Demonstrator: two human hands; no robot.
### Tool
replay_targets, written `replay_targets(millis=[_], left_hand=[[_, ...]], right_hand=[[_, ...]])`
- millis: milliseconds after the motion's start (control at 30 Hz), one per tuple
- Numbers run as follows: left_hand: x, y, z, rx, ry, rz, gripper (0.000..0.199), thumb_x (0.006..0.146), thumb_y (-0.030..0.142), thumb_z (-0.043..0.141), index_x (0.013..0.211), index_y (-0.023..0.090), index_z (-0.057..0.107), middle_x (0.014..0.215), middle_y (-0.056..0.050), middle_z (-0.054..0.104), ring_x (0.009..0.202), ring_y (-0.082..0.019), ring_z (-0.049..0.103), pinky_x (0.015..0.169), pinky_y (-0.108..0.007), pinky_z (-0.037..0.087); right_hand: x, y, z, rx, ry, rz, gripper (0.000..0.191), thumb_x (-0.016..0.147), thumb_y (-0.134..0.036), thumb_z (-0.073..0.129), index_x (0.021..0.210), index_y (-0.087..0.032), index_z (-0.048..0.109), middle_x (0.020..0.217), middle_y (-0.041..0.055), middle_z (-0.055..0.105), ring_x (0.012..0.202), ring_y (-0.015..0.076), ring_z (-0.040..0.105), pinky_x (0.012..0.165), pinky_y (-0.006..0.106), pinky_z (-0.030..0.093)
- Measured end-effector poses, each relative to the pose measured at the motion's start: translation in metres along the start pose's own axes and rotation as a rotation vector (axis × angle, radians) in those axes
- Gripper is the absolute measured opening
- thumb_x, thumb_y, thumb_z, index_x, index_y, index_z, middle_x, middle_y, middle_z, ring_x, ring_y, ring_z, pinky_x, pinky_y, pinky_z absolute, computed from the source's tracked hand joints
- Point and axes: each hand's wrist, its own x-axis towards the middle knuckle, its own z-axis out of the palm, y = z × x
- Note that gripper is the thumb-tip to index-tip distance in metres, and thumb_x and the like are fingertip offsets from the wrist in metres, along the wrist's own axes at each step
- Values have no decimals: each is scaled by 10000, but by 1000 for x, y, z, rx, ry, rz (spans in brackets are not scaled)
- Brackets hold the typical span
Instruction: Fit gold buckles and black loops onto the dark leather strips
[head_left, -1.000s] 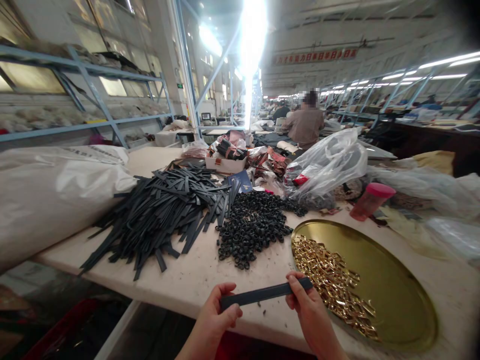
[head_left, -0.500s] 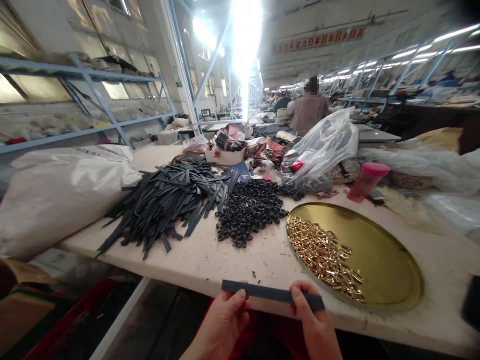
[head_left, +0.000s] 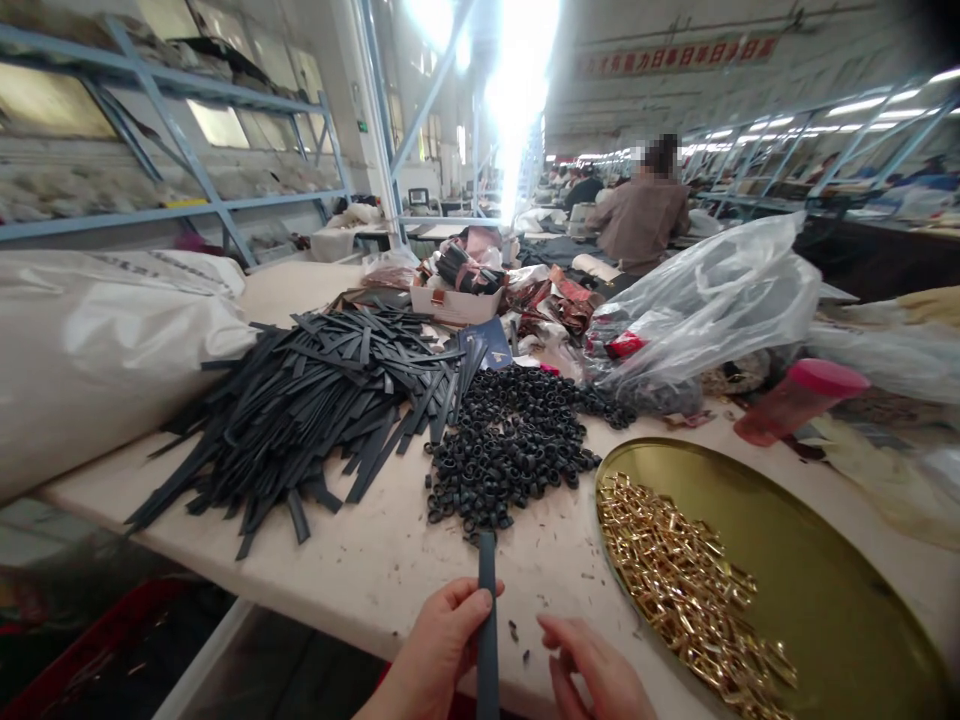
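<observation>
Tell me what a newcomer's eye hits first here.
Likely the shiny gold pieces heaped on the gold-coloured tray at right. Then the big pile of dark strips at left, small black loops heaped beside it. Front and centre, the left hand holds a single strip; the right hand is empty.

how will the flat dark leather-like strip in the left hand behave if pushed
The strip is probably fairly stiff, extending straight past the left hand. It seems light, held in a pinch. Being flat, it would likely slide rather than roll.
</observation>
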Motion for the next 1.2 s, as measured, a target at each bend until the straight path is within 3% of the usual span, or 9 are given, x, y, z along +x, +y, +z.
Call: replay_targets(millis=[100, 233, 433, 567, 767, 1000, 1100, 1200], left_hand=[[13, 9, -2, 17, 20, -43, 389, 562, 372, 714, 837, 119, 605, 570, 35, 549, 512, -90, 489, 520, -195, 355], [27, 17, -4, 10, 26, -103, 345, 586, 345, 700, 842, 131, 611, 539, 44, 539, 490, -89, 483, 499, -189, 344], [34, 24, -8, -35, 16, -112, 306, 587, 322, 687, 816, 139, 601, 509, 55, 508, 469, -81, 464, 482, -178, 326], [26, 27, -2, -33, 40, -75, 297, 586, 317, 658, 811, 135, 594, 486, 71, 465, 444, -65, 414, 460, -166, 281], [13, 26, 0, 65, 15, -103, 293, 577, 331, 642, 789, 135, 597, 485, 73, 448, 427, -61, 379, 457, -175, 258], [-2, 24, -3, 104, 1, -74, 271, 600, 310, 603, 811, 140, 604, 497, 66, 456, 426, -61, 362, 442, -173, 222], [-7, 23, -5, 116, -22, -50, 290, 609, 265, 555, 866, 137, 597, 602, 23, 569, 419, -54, 343, 418, -174, 197], [-9, 21, -4, 126, -44, -48, 353, 611, 233, 503, 940, 138, 587, 581, 29, 579, 384, -55, 264, 390, -180, 145]], right_hand=[[46, -6, -20, -122, -24, 45, 301, 772, -202, 465, 1048, -231, 581, 938, 76, 656, 814, 208, 614, 721, 319, 497], [97, 0, -21, -257, -41, 93, 278, 791, -185, 402, 1017, -197, 562, 983, 81, 614, 838, 205, 596, 743, 333, 484], [128, 8, -14, -424, -10, 85, 216, 793, -159, 399, 937, -188, 557, 914, 69, 596, 805, 201, 586, 705, 317, 460], [135, 4, -9, -617, -35, -3, 223, 821, -191, 422, 992, -204, 564, 881, 61, 593, 732, 183, 586, 621, 279, 426], [134, 0, -4, -753, -57, -88, 182, 840, -192, 429, 878, -209, 606, 766, 61, 582, 687, 198, 552, 572, 283, 354], [122, 3, -2, -739, -71, -163, 191, 805, -102, 436, 872, -198, 587, 903, 82, 613, 805, 215, 556, 690, 312, 402], [106, 4, -6, -682, -60, -120, 141, 793, -113, 439, 794, -194, 555, 842, 68, 603, 781, 206, 557, 684, 314, 426], [89, 2, -12, -549, -64, -39, 116, 771, -139, 467, 690, -201, 522, 772, 55, 590, 746, 206, 554, 680, 327, 431]])
